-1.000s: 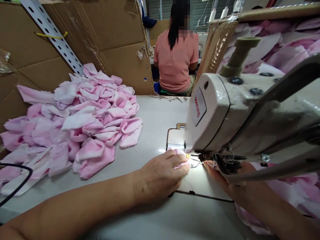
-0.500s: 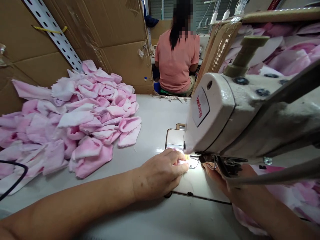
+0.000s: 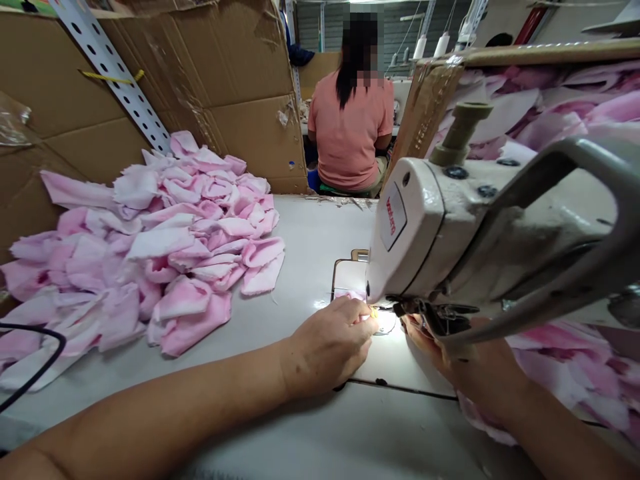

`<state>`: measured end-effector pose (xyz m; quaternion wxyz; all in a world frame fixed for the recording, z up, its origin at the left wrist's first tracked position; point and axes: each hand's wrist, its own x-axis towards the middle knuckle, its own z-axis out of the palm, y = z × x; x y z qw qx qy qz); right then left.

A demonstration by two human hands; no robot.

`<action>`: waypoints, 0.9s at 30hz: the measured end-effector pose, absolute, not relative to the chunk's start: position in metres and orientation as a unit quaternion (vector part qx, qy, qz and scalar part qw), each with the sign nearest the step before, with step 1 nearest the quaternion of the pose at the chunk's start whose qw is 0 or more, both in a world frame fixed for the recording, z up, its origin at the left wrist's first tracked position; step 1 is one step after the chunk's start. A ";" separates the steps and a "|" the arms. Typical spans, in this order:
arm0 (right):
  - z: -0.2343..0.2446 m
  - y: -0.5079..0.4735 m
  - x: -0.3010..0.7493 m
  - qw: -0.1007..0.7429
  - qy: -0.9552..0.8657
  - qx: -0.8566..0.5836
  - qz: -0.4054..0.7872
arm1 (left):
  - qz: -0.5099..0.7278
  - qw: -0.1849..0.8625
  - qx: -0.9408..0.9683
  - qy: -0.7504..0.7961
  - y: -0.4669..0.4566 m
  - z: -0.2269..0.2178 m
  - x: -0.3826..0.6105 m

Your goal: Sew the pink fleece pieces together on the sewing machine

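Note:
Under the lit needle area of a white sewing machine (image 3: 405,230), my left hand (image 3: 330,343) is closed on a small piece of pink and white fabric (image 3: 353,294). Most of that piece is hidden under my fingers, and a bit of yellow shows at the fingertips. On the other side of the needle, my right hand (image 3: 480,367) reaches in beside the presser foot (image 3: 423,313). Metal parts and a grey bar of the machine cover much of it. Its fingertips come near the foot; whether they grip anything is hidden.
Left on the white table (image 3: 300,240) lies a large heap of pink fabric pieces (image 3: 190,247). More pink fabric (image 3: 565,367) lies right, under the machine arm. Cardboard walls (image 3: 240,93) and a full carton (image 3: 425,107) border the table. A person (image 3: 350,133) sits beyond, back turned.
The camera view has shifted slightly, showing more of the machine's grey bar. Both hands stay near the needle, with little visible movement of the fabric.

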<state>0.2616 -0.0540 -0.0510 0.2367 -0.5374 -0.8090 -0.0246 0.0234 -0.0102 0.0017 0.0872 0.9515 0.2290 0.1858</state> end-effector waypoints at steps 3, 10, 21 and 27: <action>-0.034 -0.051 0.262 0.215 -0.814 -0.537 -0.039 | 0.228 0.116 0.945 0.202 -0.010 0.000 0.019; -0.010 -0.063 0.262 0.221 -0.818 -0.532 -0.014 | 0.212 0.113 0.952 0.191 -0.006 0.009 0.016; -0.001 -0.069 0.241 0.240 -0.865 -0.439 -0.046 | 0.211 0.024 0.945 0.248 -0.017 0.009 0.023; 0.002 -0.068 0.237 0.234 -0.863 -0.447 -0.031 | 0.157 0.072 0.967 0.185 -0.009 0.018 0.012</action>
